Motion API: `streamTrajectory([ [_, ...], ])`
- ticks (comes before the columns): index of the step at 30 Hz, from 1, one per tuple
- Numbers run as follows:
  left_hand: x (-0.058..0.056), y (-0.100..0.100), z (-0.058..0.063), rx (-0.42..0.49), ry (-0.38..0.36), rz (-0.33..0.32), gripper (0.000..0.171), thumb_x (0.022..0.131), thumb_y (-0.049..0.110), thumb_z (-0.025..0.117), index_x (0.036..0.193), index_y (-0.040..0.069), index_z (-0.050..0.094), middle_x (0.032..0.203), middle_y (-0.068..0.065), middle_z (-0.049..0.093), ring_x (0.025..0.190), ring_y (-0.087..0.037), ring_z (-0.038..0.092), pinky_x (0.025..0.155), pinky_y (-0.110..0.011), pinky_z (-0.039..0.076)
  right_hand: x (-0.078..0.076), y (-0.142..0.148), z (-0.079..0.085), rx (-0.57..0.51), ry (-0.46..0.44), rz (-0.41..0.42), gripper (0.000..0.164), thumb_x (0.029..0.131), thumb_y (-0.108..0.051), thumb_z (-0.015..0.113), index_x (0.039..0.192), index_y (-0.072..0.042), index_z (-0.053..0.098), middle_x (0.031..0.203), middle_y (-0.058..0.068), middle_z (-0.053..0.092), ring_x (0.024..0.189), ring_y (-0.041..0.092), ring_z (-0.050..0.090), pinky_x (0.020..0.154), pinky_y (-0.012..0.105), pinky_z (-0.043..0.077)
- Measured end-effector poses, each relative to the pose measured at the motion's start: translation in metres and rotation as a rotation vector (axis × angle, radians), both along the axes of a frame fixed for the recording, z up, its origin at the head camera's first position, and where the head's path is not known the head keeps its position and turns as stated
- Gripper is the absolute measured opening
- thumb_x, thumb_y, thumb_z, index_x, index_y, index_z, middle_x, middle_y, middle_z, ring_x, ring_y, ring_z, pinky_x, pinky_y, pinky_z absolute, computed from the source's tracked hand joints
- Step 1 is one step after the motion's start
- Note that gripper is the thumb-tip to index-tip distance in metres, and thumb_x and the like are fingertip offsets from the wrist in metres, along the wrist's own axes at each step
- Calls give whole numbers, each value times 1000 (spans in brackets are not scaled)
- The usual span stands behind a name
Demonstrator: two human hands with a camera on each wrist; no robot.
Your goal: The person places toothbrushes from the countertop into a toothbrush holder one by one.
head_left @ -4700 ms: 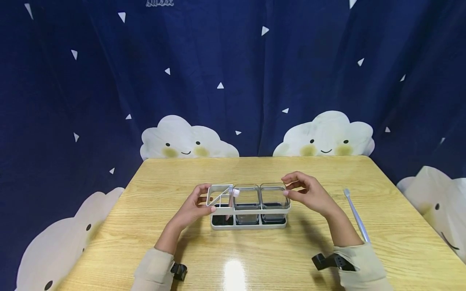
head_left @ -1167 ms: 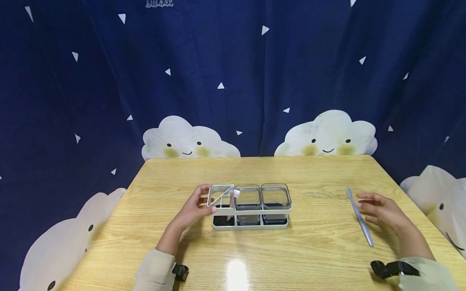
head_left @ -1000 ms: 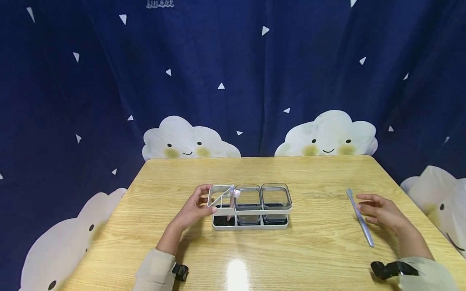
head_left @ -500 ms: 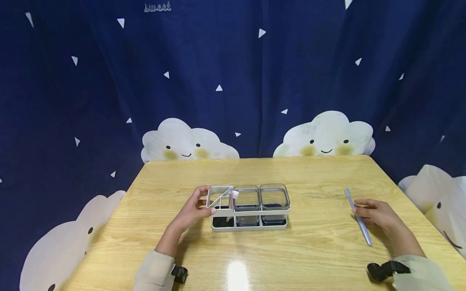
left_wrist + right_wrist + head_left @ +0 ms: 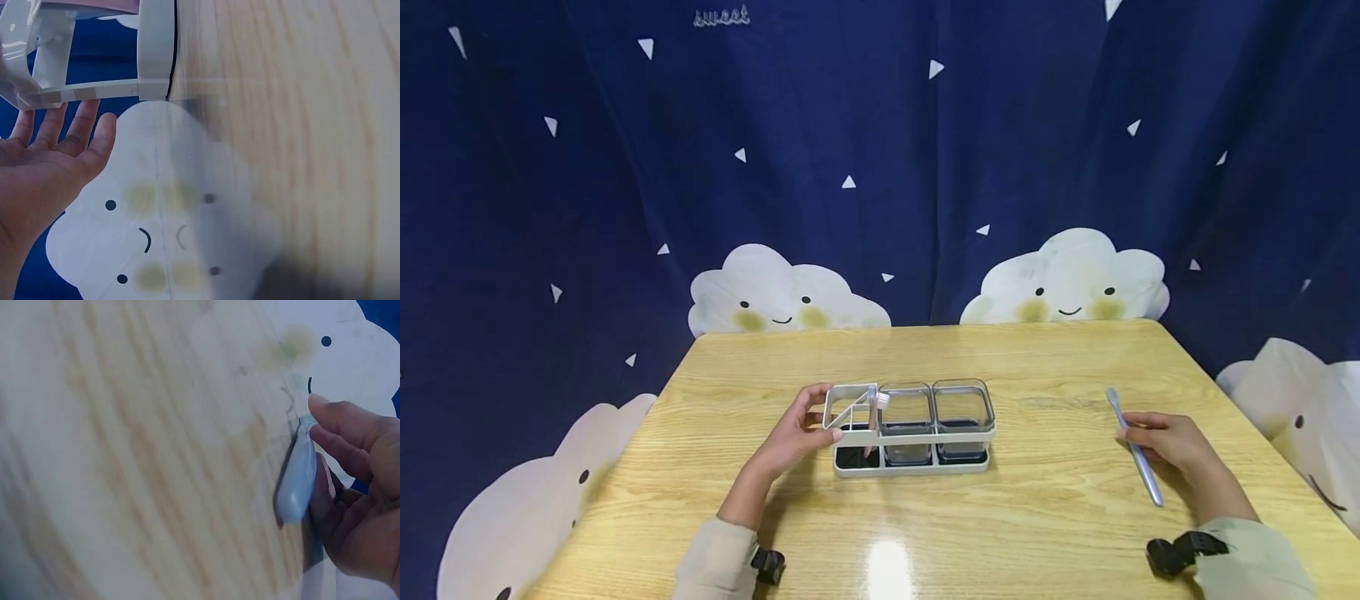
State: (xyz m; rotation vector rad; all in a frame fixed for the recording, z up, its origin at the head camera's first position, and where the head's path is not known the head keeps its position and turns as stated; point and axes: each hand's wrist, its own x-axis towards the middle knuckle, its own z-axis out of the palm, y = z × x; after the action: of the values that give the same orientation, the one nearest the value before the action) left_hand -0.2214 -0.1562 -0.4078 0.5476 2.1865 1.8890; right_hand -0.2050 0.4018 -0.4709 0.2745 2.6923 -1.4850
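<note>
My left hand holds the left end of a white toothbrush holder, thumb in front and fingers behind. In the left wrist view its fingertips touch the holder's white frame. A pink toothbrush stands in the left compartment, with bristles near the top. Two clear square cups fill the other compartments. On the right, a light purple toothbrush lies on the table. My right hand is at its upper part, loosely bent fingers touching or just over it; a pinch is not visible.
The holder stands on a pale wooden table. Behind the table hangs a dark blue curtain with white triangles and smiling clouds. Black straps with cameras sit on both wrists.
Earlier my right hand was beside the right cup; it moved right to the purple toothbrush, then edged left onto it. My left hand stays on the holder.
</note>
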Motion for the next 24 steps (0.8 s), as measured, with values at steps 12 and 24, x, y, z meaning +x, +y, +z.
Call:
streamTrajectory([
  [12, -14, -4, -23, 8, 27, 19, 67, 80, 1, 70, 137, 10, 35, 132, -23, 37, 104, -34, 48, 82, -38, 46, 2, 8, -1, -89, -27, 58, 68, 83, -22, 71, 132, 14, 39, 104, 17, 64, 80, 9, 64, 70, 27, 53],
  [24, -12, -4, -20, 5, 7, 17, 67, 81, -4, 68, 138, 8, 34, 133, -26, 35, 104, -35, 48, 81, -38, 46, 5, 8, -4, -160, -5, 62, 65, 80, -11, 73, 128, 18, 41, 98, 12, 65, 78, 11, 64, 68, 28, 53],
])
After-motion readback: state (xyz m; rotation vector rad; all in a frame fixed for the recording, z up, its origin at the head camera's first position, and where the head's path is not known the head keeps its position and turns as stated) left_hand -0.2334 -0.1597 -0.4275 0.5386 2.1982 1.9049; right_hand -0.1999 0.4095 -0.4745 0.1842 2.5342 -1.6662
